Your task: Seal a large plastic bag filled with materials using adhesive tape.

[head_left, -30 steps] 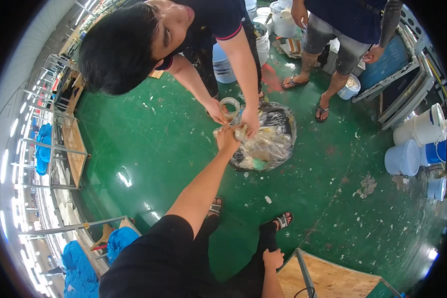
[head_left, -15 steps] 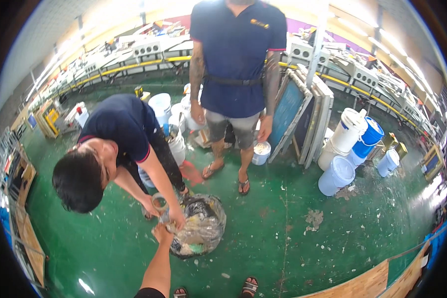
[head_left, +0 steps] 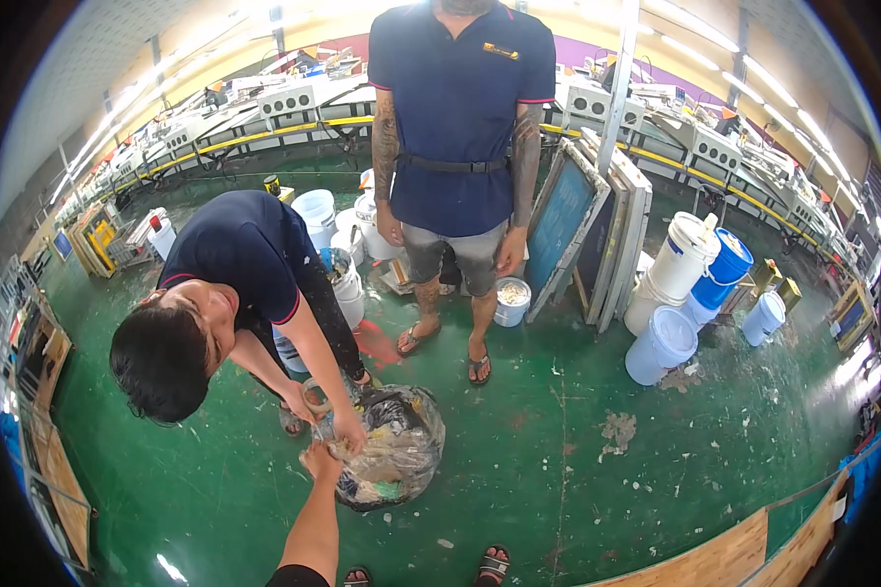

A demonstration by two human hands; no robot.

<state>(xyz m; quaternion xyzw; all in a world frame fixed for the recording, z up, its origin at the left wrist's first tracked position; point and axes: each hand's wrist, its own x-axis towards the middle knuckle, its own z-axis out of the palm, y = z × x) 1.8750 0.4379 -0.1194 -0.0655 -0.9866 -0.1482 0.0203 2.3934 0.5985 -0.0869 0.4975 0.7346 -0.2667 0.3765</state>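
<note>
A full plastic bag (head_left: 406,440) sits on the green floor (head_left: 519,460), its neck already bunched and gripped in my left hand (head_left: 320,460) (my right is out of view). A co-worker's hands (head_left: 348,430) meet mine beside a tape roll (head_left: 315,407); any binding is indistinct.

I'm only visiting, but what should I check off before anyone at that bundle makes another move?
1. Plastic bag resting on the green floor: ok.
2. Wearer's left hand at the bag's gathered top: ok; how firm the grip is: cannot tell.
3. Wearer's right hand in view: not ok, it is outside the picture.
4. Tape roll close by, at the bending co-worker's hands: ok.
5. Bag's top fully closed: cannot tell, hands cover it.
6. Wearer's sandals apart from the bag: ok.
</note>
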